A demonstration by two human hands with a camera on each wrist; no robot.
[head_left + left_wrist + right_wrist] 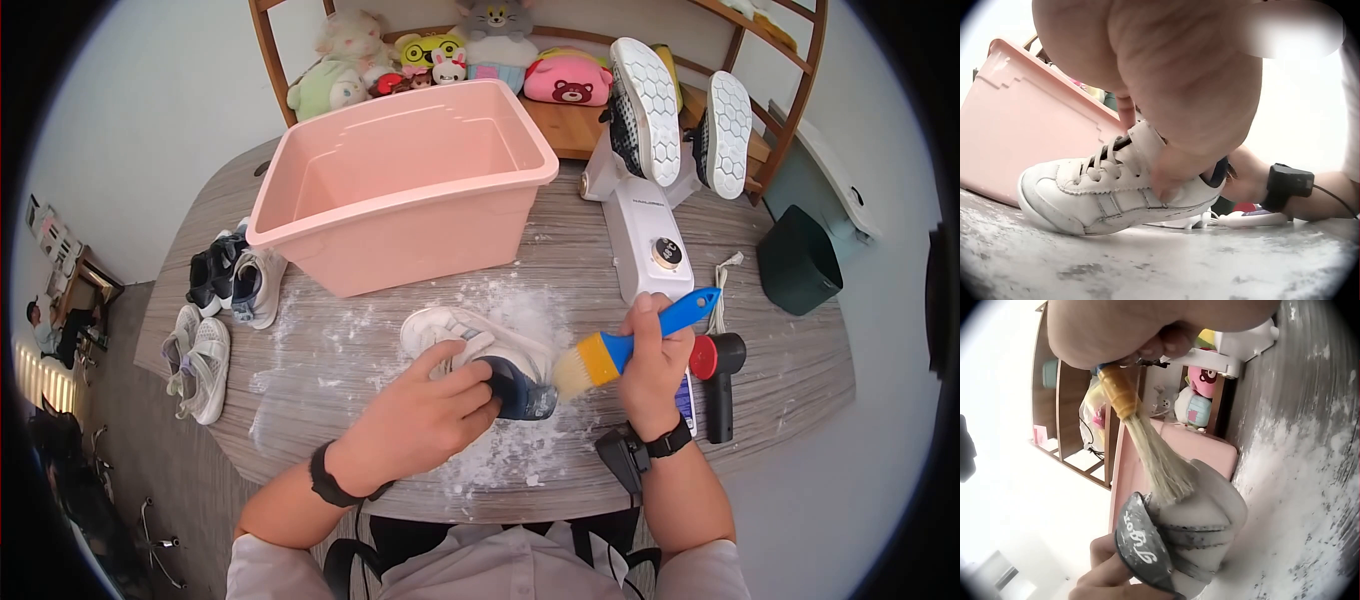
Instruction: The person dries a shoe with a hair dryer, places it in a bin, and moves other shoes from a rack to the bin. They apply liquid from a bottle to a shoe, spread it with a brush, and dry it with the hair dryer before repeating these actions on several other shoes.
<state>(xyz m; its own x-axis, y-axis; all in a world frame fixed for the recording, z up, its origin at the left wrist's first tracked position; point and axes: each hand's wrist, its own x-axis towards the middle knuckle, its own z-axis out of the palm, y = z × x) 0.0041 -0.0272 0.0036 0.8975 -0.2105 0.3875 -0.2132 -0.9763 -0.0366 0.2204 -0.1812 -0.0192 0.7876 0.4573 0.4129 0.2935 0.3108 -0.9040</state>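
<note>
In the head view, a white lace-up sneaker (515, 348) with a dark blue lining and heel tab is over the powdery middle of the table. My left hand (415, 420) grips it around the ankle opening. The left wrist view shows the sneaker (1104, 194) tilted, toe low and heel raised. A flat paintbrush (618, 350) with a blue handle and yellow collar is held in my right hand (655, 370). Its pale bristles (1160, 469) lie against the white side near the heel in the right wrist view. White powder speckles the grey heel tab (1141, 540).
A pink tub (400, 235) stands behind the sneaker. Several other shoes (210, 365) are at the left. On the right are a white shoe dryer (645, 230) bearing two shoes, a black-and-red handheld device (720, 390) and a dark bin (798, 260). Plush toys (495, 50) sit behind.
</note>
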